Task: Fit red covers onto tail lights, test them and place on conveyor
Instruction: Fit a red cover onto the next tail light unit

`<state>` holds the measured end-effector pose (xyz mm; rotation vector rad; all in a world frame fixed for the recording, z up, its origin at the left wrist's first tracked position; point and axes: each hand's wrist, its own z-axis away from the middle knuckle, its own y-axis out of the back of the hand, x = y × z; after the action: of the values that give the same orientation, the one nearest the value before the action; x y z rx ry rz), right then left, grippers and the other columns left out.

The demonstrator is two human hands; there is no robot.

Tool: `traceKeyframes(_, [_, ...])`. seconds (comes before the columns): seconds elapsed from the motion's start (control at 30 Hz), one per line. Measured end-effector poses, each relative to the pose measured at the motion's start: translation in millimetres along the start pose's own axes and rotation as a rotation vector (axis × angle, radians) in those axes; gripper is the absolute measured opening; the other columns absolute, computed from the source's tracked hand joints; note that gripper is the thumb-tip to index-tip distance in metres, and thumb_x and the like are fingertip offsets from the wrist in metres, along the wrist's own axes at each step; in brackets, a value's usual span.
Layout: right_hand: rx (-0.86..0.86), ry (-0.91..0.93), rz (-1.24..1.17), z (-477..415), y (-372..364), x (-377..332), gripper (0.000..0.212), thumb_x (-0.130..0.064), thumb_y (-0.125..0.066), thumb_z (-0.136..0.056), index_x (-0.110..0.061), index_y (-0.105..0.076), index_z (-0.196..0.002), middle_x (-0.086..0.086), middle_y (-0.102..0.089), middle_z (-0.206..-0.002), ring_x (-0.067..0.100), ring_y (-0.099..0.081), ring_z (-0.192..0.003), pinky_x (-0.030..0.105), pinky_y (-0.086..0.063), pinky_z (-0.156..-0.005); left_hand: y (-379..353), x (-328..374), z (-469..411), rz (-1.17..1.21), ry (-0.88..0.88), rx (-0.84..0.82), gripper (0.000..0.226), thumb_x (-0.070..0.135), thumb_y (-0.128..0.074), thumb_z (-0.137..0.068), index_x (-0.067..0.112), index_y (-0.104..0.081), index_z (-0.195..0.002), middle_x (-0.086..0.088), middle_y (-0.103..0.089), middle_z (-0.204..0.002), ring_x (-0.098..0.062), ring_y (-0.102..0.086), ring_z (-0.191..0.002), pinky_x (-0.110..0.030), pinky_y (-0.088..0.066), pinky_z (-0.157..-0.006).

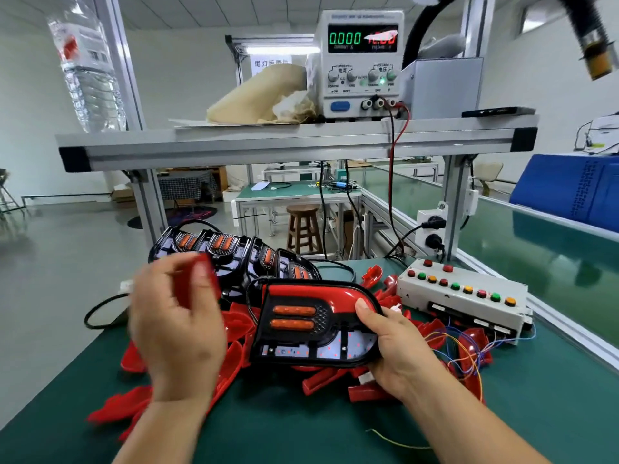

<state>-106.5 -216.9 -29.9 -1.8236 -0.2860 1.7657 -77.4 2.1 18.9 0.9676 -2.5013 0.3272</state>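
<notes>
Above the green desk (301, 430), the right grip (398, 346) pinched a black tail light (294, 329), red cover (311, 293) fitted along its top, lower LED board (335, 348) bare; the left grip (177, 329) curled round a blurred loose red cover (197, 279).

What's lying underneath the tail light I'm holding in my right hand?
Loose red plastic covers lie piled on the green bench mat below the black oblong tail light, poking out round its edges. What sits directly beneath is hidden by the light and the right hand.
</notes>
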Motion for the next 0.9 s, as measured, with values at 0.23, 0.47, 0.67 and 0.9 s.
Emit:
traceKeyframes(0.23, [-0.022, -0.014, -0.006, 4, -4, 0, 0.024, -0.012, -0.062, -0.088, 0.004, -0.065, -0.106, 0.021, -0.073, -0.095, 0.032, -0.072, -0.081, 0.035, -0.058, -0.061, -50, 44, 63, 0.039, -0.304, -0.551, 0.031, 0.016, -0.049, -0.084, 0.011, -0.076, -0.1, -0.011, -0.07, -0.112, -0.026, -0.068, -0.098, -0.04, -0.056, -0.086])
traceKeyframes(0.47, [0.048, -0.037, -0.009, 6, -4, -3, 0.007, -0.003, -0.059, -0.09, 0.0, -0.066, -0.092, 0.015, -0.072, -0.071, 0.023, -0.069, -0.057, 0.028, -0.053, -0.047, -40, 32, 83, -0.015, -0.325, -0.902, 0.055, 0.023, -0.064, -0.085, 0.013, -0.055, -0.137, -0.001, -0.056, -0.132, -0.01, -0.045, -0.123, -0.024, -0.036, -0.107])
traceKeyframes(0.67, [0.042, -0.068, -0.03, 6, -6, -2, 0.022, -0.012, -0.054, -0.096, 0.005, -0.062, -0.107, 0.02, -0.073, -0.086, 0.028, -0.072, -0.07, 0.034, -0.057, -0.056, -32, 27, 65, -0.006, -0.222, -0.939, 0.06, 0.032, -0.064, -0.092, 0.03, -0.04, -0.148, 0.022, -0.038, -0.126, 0.005, -0.039, -0.116, -0.005, -0.026, -0.1])
traceKeyframes(0.9, [0.128, -0.149, -0.078, 4, -3, -10, 0.027, -0.023, -0.052, -0.099, 0.0, -0.066, -0.099, 0.015, -0.074, -0.078, 0.025, -0.071, -0.063, 0.033, -0.057, -0.055, -29, 27, 61, -0.004, -0.46, -1.046, 0.051, 0.037, -0.075, -0.08, 0.02, -0.066, -0.127, 0.011, -0.067, -0.123, -0.005, -0.05, -0.112, -0.028, -0.043, -0.097])
